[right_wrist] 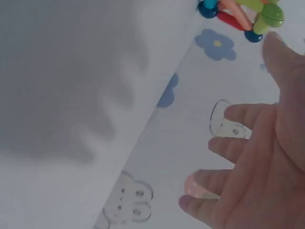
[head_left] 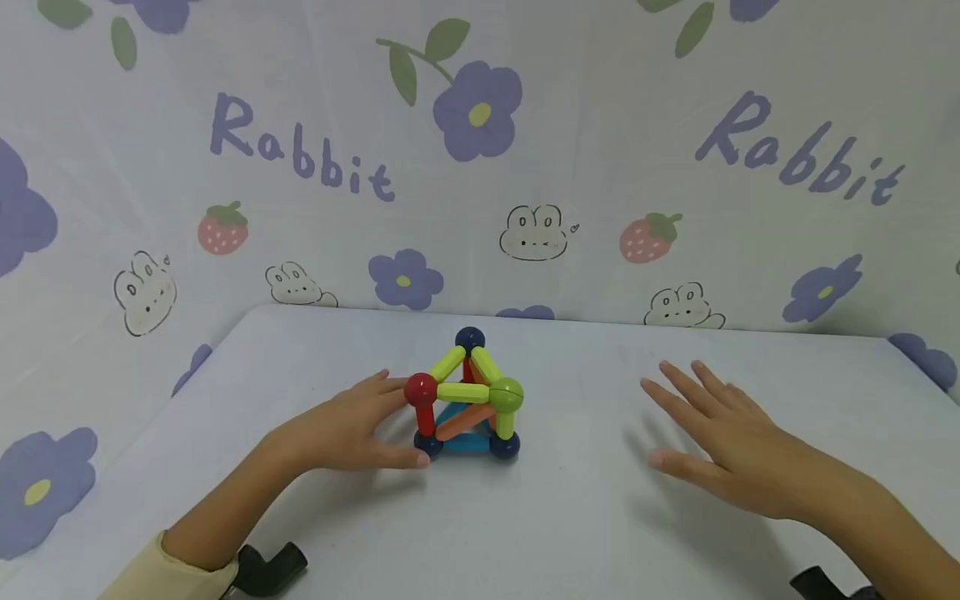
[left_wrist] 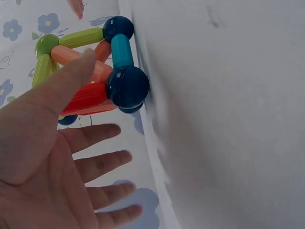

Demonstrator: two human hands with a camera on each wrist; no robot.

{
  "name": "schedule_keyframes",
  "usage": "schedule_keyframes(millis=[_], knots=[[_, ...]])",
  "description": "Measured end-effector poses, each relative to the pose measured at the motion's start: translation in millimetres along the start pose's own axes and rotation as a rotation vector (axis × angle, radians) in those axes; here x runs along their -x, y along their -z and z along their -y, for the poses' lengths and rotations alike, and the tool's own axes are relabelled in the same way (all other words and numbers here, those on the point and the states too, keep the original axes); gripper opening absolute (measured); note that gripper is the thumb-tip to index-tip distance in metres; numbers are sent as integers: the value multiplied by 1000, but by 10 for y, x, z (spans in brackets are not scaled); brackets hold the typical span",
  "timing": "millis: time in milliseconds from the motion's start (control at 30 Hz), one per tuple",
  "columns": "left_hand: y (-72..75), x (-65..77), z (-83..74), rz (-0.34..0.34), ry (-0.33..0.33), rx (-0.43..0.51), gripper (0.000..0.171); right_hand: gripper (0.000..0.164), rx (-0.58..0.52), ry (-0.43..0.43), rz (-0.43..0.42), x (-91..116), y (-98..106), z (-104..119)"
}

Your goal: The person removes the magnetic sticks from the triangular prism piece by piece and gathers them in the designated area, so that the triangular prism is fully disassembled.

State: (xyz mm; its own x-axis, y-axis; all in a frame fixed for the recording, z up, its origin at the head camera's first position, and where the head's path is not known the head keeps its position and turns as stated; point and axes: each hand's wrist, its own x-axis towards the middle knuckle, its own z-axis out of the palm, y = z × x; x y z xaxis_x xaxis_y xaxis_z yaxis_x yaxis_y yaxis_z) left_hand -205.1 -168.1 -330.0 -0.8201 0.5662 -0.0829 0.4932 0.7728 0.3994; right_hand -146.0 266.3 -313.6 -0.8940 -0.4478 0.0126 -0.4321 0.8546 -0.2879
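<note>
In the head view, a ball-and-stick frame (head_left: 462,392) stands on the white table (head_left: 570,517), with a printed cloth (head_left: 600,100) rising behind it. Just left of the frame, the left hand (head_left: 348,429) has its fingers loosely straight, its thumb tip beside a lower navy ball (head_left: 428,443); I can't tell if they touch. The right hand (head_left: 738,458), fingers spread, is well apart to the frame's right. In the left wrist view, the thumb crosses in front of the frame, fingers extended. In the right wrist view, the frame appears beyond the thumb, those fingers straight and parted.
</note>
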Motion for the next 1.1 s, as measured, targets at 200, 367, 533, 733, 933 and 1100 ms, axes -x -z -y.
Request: schedule_keyframes(millis=[200,367,533,733,933,1100], knots=[[-41,-101,1,57,-3,257,50,83,-70,103,14,-222,-19,310],[-36,-96,-22,56,31,347,43,59,-31,215,-146,-497,-78,614],[-44,-91,-22,53,18,358,35,47,-78,264,-249,-735,-113,891],[-78,-111,-37,50,35,343,30,45,-103,262,-296,-901,-125,1109],[-84,-135,-55,36,-14,335,28,27,-19,260,-317,-1007,-177,1296],[-88,-137,-79,31,-28,335,30,23,4,248,-356,-1048,-266,1383]])
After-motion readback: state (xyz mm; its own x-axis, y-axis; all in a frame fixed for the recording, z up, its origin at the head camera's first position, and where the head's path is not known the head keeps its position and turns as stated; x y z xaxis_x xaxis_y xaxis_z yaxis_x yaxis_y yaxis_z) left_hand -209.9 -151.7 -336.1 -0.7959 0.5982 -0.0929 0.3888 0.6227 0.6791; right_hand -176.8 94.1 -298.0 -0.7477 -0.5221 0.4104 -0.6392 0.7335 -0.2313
